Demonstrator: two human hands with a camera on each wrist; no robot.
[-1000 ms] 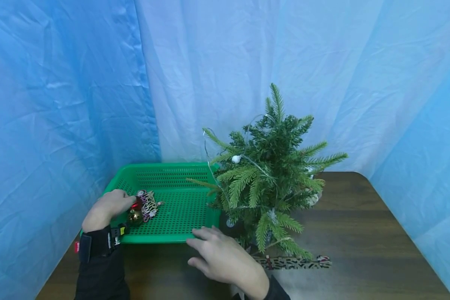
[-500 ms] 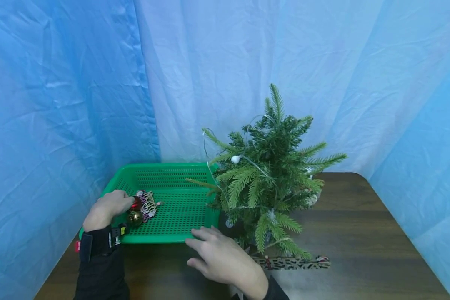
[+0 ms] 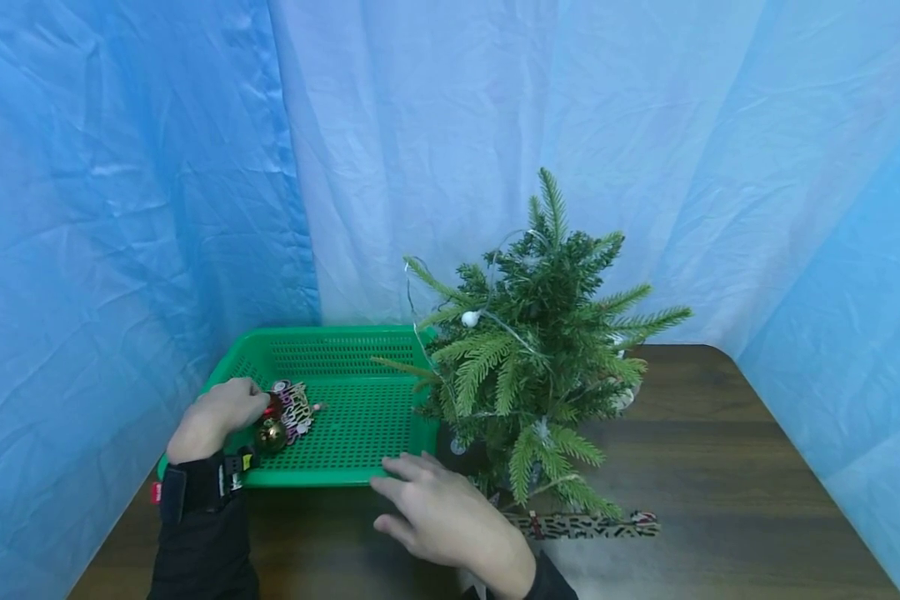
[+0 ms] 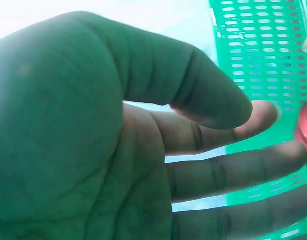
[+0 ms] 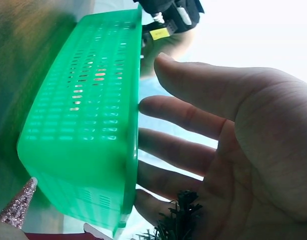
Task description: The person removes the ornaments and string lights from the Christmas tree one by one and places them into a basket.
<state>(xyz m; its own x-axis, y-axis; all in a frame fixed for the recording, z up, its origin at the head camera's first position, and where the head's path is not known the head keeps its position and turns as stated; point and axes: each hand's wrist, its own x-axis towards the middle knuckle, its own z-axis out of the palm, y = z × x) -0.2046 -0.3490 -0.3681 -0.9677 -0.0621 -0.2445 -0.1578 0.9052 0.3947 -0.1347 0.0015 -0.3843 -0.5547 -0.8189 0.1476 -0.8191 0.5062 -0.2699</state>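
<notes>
My left hand (image 3: 221, 412) reaches over the left end of a green plastic basket (image 3: 315, 478), its fingers loosely extended. In the left wrist view, the fingertips lie right beside a red bauble (image 4: 306, 127), and the thumb tip overlaps the index finger. Close by in the basket are a gold bauble (image 3: 272, 437) and a letter-shaped Christmas sign (image 3: 296, 414). My right hand (image 3: 446, 512) has its fingers spread at the basket's near right corner. From the right wrist, its fingertips (image 5: 149, 105) appear right at the basket rim, with nothing gripped.
A small artificial Christmas tree (image 3: 525, 350) stands right of the basket, strung with clear wire and a white ball (image 3: 471, 318). A patterned cut-out strip (image 3: 588, 526) lies before it on the dark wooden table (image 3: 720, 467). Blue curtains (image 3: 435, 150) hang behind.
</notes>
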